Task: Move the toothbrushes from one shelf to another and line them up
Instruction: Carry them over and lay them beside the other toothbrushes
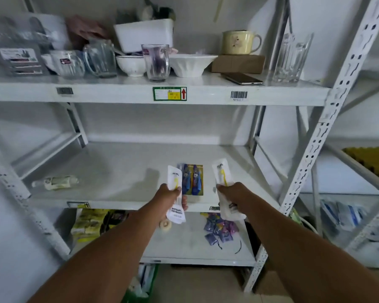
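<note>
The white metal shelving unit [328, 99] is filling the view, and its top shelf edge is carrying a green-bordered label [169, 93] with a yellow patch and a red upward arrow, plus a barcode sticker [239, 95]; the small print on both is too blurred to read. The middle shelf [123, 171] is bearing a blister pack of two blue toothbrushes [192, 179] lying flat near its front edge, long axis running front to back, and a pale tube [55, 182] lying on its side well off to the left. Both arms are reaching forward over the front of that shelf. The left hand [172, 194] is gripping a white-wrapped yellow toothbrush [175, 193] just left of the blister pack, its long axis pointing away toward the shelf's back; the printing on its near end seems to be reading "TOOTHBRUSH". The right hand [229, 193] is gripping a second wrapped yellow toothbrush [223, 178] just right of the pack, likewise pointing away, its lettering unreadable.
</note>
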Motion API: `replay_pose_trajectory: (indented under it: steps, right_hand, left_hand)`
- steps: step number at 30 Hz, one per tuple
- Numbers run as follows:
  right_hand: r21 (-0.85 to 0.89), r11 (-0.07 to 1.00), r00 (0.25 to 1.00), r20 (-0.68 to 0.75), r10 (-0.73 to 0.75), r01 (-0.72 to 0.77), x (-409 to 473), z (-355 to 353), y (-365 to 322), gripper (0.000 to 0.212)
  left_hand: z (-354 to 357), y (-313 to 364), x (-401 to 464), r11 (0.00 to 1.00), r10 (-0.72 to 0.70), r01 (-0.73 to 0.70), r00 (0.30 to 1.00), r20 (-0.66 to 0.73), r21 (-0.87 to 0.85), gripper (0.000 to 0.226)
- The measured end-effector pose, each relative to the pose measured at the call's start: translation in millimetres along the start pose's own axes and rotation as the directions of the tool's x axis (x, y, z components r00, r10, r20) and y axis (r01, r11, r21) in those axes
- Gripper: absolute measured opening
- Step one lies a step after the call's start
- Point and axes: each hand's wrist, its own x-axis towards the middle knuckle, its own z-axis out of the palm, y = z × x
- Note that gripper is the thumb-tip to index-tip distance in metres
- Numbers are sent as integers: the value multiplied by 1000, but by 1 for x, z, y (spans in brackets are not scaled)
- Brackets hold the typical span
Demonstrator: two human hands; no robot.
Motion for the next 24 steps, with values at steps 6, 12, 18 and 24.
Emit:
replay_pose_trajectory:
  steps: [6,12,18,24]
  right_hand:
    - [-14,1000,1000,30,-4,5,57,20,-12,57]
    - [-18,1000,1000,-13,10,-11,101,63,-44,38]
    - [93,996,1000,-29,-10,13,163,134,-72,40]
    - [67,998,999,-41,20,-17,201,212,-80,52]
  left_hand:
    - [-9,18,44,1000,-5,5,1000,-4,22,27]
    - [-39,31,103,1000,1,-1,1000,27,0,21]
    - [-97,43,182,998,36,-38,998,56,42,9]
    - [-150,26,247,991,15,-22,999,48,135,15]
